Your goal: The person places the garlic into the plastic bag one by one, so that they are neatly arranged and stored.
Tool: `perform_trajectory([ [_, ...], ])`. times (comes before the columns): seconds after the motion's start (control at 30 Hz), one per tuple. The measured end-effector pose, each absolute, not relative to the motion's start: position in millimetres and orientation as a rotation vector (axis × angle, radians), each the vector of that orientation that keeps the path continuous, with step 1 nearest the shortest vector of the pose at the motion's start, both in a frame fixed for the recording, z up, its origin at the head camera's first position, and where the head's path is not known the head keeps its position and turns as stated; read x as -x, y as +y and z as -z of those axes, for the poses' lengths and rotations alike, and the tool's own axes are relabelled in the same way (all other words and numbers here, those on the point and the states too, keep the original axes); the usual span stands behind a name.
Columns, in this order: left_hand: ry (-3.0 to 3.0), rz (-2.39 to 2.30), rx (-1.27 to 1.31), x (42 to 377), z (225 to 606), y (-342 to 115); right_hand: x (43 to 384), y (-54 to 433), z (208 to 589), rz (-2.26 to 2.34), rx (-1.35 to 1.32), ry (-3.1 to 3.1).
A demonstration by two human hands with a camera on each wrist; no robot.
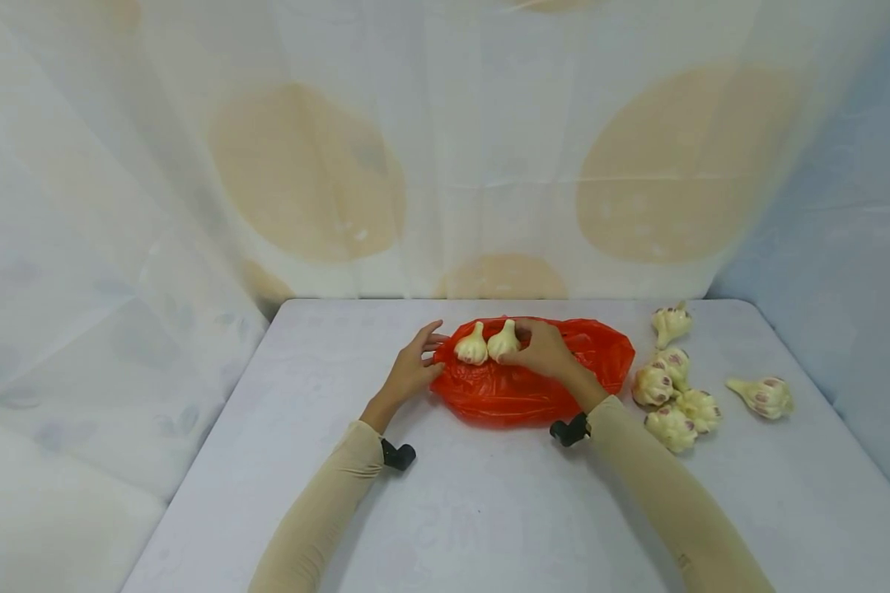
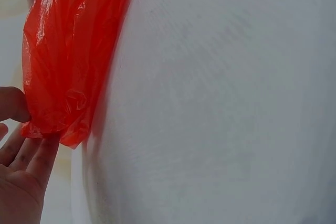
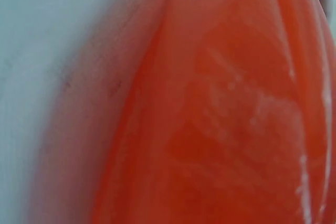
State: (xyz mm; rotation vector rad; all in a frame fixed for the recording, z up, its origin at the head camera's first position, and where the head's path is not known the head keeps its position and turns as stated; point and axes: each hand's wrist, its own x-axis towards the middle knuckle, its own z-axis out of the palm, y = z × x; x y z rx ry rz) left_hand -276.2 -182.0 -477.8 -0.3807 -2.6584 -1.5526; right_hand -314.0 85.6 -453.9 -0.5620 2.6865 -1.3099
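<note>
Behind the white surface (image 1: 482, 494), pale hanging cloth (image 1: 489, 189) with large tan discs. Across the far middle of the surface, a red plastic bag (image 1: 504, 403), lying long from side to side, crumpled and glossy. At its left end, the left hand (image 1: 413, 366), with fingers fairly straight and spread, thumb apart, touching the film but apparently without a firm grip. Over the bag from the right, the right hand (image 1: 545, 350), pinching a garlic bulb (image 1: 502, 342) between thumb and fingers. Just beside it, a second garlic bulb (image 1: 472, 349), against the red film and clear of any fingers. Cannot tell from these views about depth — resting on top of the film or sunk into an open mouth. So, two bulbs at the bag — one free of the hands, one not yet let go. Left over, to the right of the bag: a loose cluster of five bulbs (image 1: 671, 428) and one lone bulb (image 1: 764, 397) farther right, all untouched. Judging from that split, probably an early stage, with only a quarter of the visible bulbs at the bag and six apart from it.
</note>
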Motion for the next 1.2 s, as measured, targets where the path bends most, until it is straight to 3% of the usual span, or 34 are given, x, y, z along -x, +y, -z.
perform_trajectory([
  [1.2,-2.653,1.544,0.389,275.2,479.9,-182.5,314.6,90.1,456.3,1.325,0.373,2.593],
])
